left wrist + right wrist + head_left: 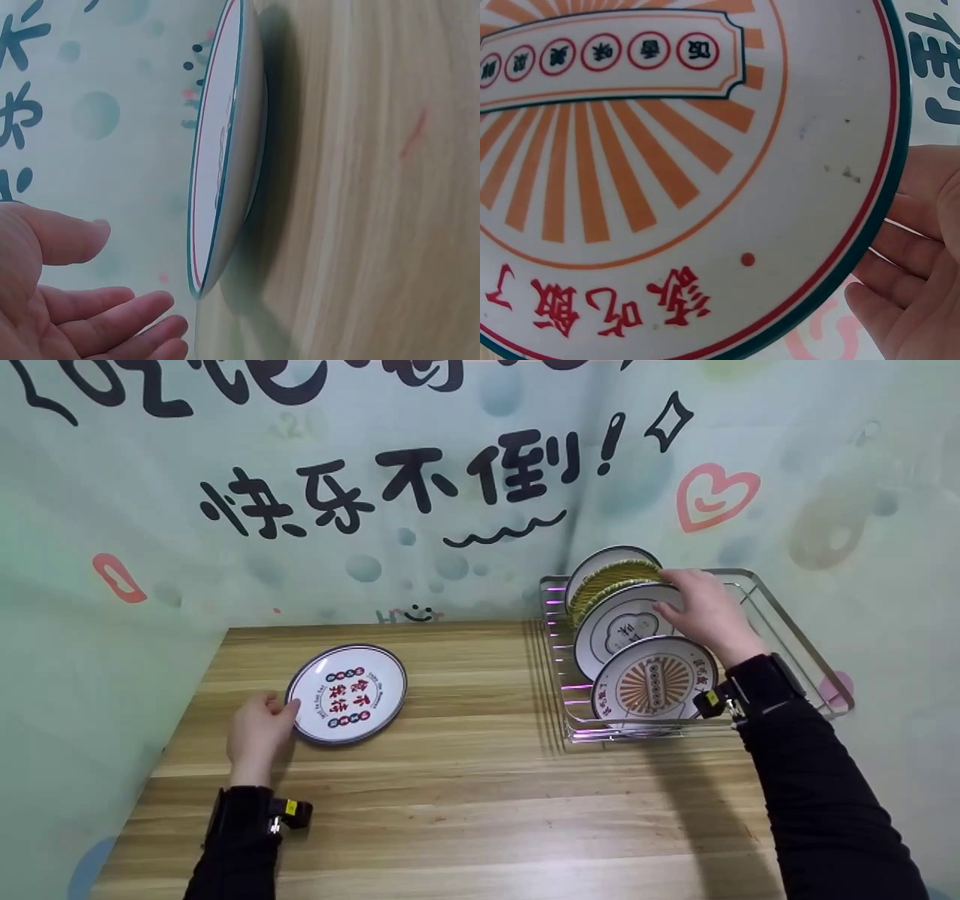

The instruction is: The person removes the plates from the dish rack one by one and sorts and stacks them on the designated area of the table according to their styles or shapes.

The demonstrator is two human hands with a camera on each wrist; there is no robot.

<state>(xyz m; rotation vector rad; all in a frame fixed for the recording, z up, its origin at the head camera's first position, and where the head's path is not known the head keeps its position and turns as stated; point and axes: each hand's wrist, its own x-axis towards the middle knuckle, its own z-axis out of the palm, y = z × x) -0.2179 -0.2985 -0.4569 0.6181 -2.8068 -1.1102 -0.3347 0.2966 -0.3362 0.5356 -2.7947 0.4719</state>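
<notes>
A white plate (347, 695) with red lettering and a dark blue rim lies on the table at the left. My left hand (262, 735) is beside its left edge; the left wrist view shows the fingers (120, 319) relaxed and apart from the plate (214, 165). On the right, several plates lean in a metal rack. My right hand (709, 611) is at the upper right rim of a white plate with a grey design (611, 630), thumb over its face. In the right wrist view its loosely extended fingers (900, 270) are partly hidden behind the orange-rayed front plate (810, 150).
The wire rack (795, 634) stands at the table's back right. Behind the grey-design plate are green woven-looking pieces (615, 581) and another white plate (611, 556). A printed cloth wall (480, 577) borders the wooden table (465, 795) at the back.
</notes>
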